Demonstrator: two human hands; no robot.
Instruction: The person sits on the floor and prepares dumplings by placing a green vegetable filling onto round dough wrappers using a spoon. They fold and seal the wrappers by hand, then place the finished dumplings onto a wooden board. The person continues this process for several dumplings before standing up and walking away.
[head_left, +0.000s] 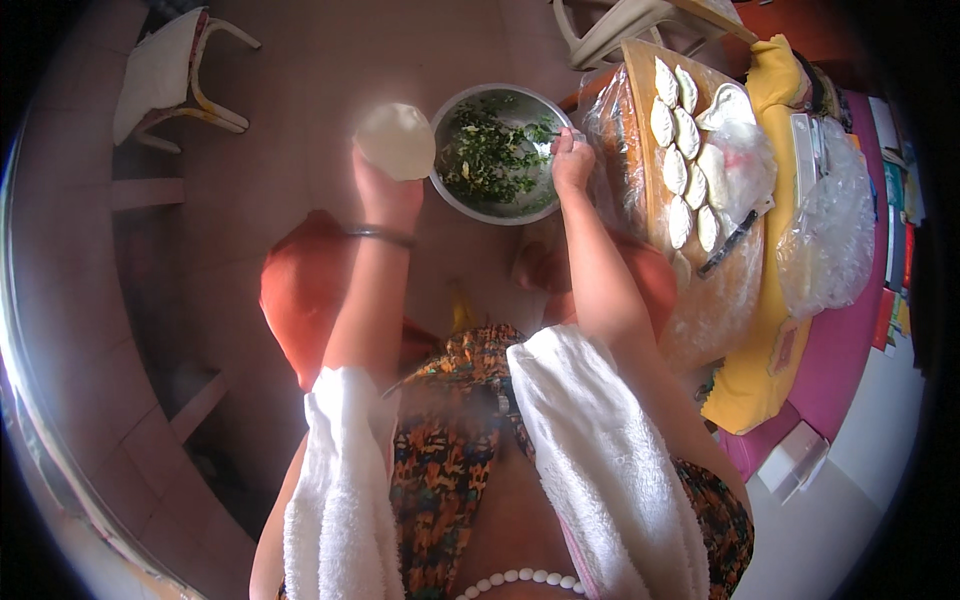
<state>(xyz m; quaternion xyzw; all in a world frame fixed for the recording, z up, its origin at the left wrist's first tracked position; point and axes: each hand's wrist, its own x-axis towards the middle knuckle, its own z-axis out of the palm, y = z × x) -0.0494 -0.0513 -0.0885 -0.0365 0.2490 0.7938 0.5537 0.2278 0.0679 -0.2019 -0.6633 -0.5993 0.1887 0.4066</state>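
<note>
A round, flat dough wrapper (396, 142) lies across my left hand (386, 191), just left of a metal bowl (442, 187). Chopped green filling with pale bits (484, 161) is spread over the bowl's bottom. My right hand (573, 161) is closed at the bowl's right rim around the handle of a utensil, whose far end reaches into the greens; its exact kind is hard to tell. To the right, several pleated dumplings (675, 169) lie in rows on a wooden board (637, 82), beside dough (727, 109) partly under clear plastic.
A black-handled tool (727, 244) rests on the plastic-covered board. Beyond it are a yellow cloth (776, 150) and a crumpled plastic bag (829, 225). A white chair (165, 75) stands at upper left, a beige plastic seat (637, 30) at the top.
</note>
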